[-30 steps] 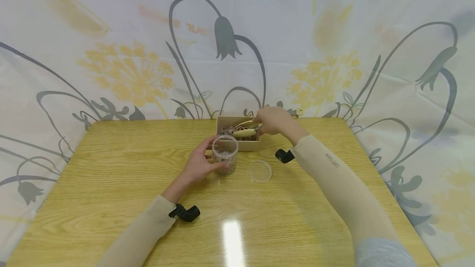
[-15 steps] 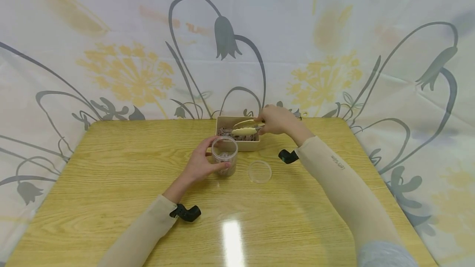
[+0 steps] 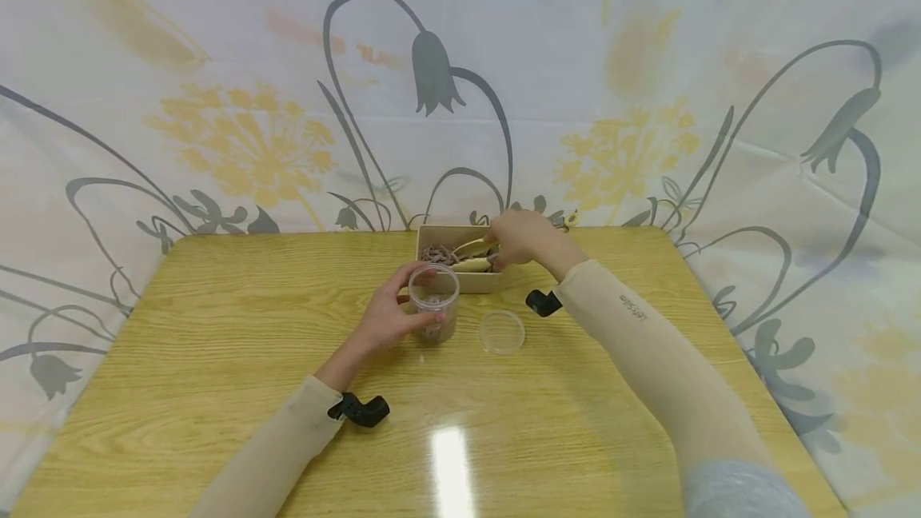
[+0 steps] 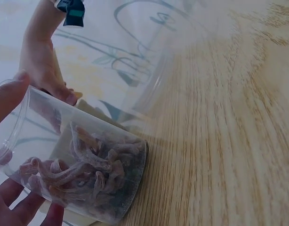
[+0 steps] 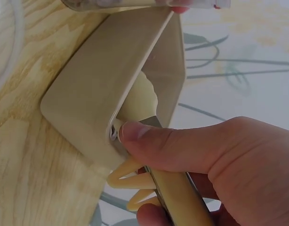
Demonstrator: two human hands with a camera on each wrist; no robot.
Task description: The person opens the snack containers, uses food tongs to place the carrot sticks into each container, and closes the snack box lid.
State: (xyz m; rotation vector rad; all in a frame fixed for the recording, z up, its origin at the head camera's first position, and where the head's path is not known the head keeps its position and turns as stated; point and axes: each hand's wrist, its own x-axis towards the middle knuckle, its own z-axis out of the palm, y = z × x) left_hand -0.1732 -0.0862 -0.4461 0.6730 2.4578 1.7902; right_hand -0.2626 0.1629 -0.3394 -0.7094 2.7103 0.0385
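Observation:
My left hand (image 3: 380,316) grips a clear plastic jar (image 3: 435,306), thumb in front and fingers behind. The jar stands upright and lidless on the table. Shrivelled brownish-purple strips (image 4: 95,167), dusted with white, fill its lower part in the left wrist view. Just behind it is a beige rectangular box (image 3: 480,284) holding more such strips (image 3: 436,254). My right hand (image 3: 528,240) holds a pair of tongs (image 5: 140,100) with cream scalloped tips and metal arms. Their tips reach down inside the box; what lies between them is hidden by the box wall in the right wrist view.
A round clear lid (image 3: 502,332) lies flat on the wooden table (image 3: 252,326), right of the jar and in front of the box. A flower-printed cloth (image 3: 273,102) hangs along the table's back edge, close behind the box.
My right hand has shifted a little left over the last half second, and the tongs' tips now sit lower among the strips. The left hand and jar stay in place.

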